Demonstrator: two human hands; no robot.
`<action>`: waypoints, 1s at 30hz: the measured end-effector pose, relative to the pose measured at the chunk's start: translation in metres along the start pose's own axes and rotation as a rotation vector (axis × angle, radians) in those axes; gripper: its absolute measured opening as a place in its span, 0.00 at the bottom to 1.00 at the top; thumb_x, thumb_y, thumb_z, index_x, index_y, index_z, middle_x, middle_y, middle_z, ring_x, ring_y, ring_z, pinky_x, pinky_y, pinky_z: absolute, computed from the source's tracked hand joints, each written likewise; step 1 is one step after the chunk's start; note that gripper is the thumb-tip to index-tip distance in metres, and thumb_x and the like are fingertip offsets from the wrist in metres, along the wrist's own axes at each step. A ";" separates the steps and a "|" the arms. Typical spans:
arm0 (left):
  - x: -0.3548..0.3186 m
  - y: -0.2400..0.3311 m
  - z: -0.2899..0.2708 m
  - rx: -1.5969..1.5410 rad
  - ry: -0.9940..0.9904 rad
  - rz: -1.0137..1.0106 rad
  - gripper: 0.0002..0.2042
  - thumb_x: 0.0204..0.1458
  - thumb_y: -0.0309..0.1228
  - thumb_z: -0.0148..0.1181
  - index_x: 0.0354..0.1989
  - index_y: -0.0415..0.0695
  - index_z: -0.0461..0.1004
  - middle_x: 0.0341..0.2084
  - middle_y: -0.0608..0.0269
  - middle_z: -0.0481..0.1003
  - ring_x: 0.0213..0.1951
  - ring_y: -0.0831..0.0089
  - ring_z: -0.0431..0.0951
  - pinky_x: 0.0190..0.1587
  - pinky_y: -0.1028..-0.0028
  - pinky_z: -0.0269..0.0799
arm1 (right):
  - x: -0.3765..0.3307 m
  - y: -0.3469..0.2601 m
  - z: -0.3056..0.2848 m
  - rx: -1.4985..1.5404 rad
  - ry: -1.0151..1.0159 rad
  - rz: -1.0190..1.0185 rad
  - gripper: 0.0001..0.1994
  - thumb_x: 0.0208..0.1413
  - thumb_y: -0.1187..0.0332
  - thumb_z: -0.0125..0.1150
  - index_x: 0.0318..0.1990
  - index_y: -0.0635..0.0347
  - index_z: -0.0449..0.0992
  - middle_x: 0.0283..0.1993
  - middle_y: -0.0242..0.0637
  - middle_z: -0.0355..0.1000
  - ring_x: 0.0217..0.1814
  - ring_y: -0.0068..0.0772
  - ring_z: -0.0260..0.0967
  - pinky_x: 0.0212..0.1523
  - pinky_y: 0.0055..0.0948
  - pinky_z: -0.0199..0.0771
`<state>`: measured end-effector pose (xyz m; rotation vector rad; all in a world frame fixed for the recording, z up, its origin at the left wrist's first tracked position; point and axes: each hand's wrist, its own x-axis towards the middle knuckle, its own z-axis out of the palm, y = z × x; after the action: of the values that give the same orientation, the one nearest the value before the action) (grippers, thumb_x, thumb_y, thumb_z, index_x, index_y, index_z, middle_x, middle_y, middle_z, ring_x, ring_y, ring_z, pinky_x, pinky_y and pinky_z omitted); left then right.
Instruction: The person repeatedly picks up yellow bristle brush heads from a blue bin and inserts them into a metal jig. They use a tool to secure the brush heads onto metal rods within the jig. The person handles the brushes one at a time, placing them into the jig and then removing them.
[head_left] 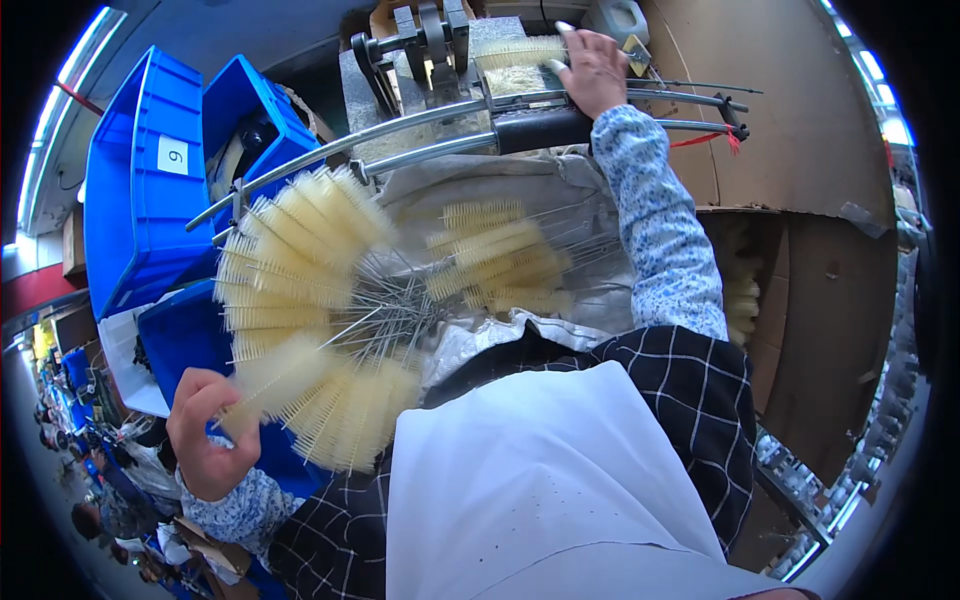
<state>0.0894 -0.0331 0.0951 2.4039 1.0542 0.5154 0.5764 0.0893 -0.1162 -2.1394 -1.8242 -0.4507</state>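
My left hand [213, 432] is closed, fingers and thumb pinching the bristle end of a pale yellow bottle brush [280, 378], blurred by motion. It lies over a fanned pile of similar brushes [290, 245], their twisted wire stems pointing inward. At the far side, my right hand [597, 72] has its thumb and forefinger around the end of another bottle brush [520, 52], beside a metal machine [432, 50]. White coverings show on that hand's fingertips. More brushes [500, 255] lie in the middle on a grey plastic sheet [590, 200].
Metal rails [420, 125] with a black sleeve [543, 130] cross in front of the machine. Blue bins [150, 180] stand at the left. Cardboard [800, 110] walls off the right side, with more brushes [742, 290] below. A white apron [540, 470] covers my lap.
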 end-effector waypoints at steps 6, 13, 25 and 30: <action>-0.003 0.002 -0.004 -0.052 0.033 0.011 0.17 0.30 0.20 0.56 0.34 0.42 0.65 0.22 0.57 0.65 0.23 0.68 0.65 0.26 0.74 0.62 | -0.011 0.010 0.009 0.134 -0.027 0.171 0.19 0.46 0.59 0.57 0.48 0.50 0.69 0.45 0.31 0.69 0.50 0.34 0.60 0.48 0.40 0.55; 0.001 -0.001 -0.002 -0.062 0.023 0.028 0.18 0.30 0.21 0.57 0.34 0.42 0.65 0.23 0.56 0.65 0.23 0.68 0.66 0.26 0.74 0.62 | -0.013 0.007 0.014 0.206 0.010 0.168 0.15 0.47 0.62 0.56 0.45 0.50 0.72 0.43 0.31 0.71 0.46 0.33 0.67 0.46 0.39 0.60; -0.009 0.005 -0.009 -0.050 0.066 0.009 0.18 0.29 0.23 0.57 0.35 0.42 0.65 0.23 0.56 0.66 0.23 0.68 0.66 0.26 0.74 0.63 | -0.008 -0.043 0.012 0.231 -0.007 0.147 0.14 0.44 0.67 0.56 0.42 0.52 0.73 0.42 0.31 0.71 0.45 0.33 0.67 0.44 0.40 0.61; -0.010 0.002 -0.009 -0.041 0.064 0.020 0.18 0.29 0.23 0.57 0.34 0.42 0.65 0.23 0.56 0.66 0.23 0.68 0.66 0.26 0.74 0.63 | -0.007 -0.061 0.007 0.219 -0.012 0.140 0.12 0.43 0.68 0.57 0.38 0.54 0.73 0.38 0.31 0.71 0.44 0.32 0.67 0.43 0.39 0.60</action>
<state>0.0797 -0.0398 0.1025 2.3781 1.0373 0.6189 0.5151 0.0951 -0.1249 -2.1036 -1.6324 -0.1966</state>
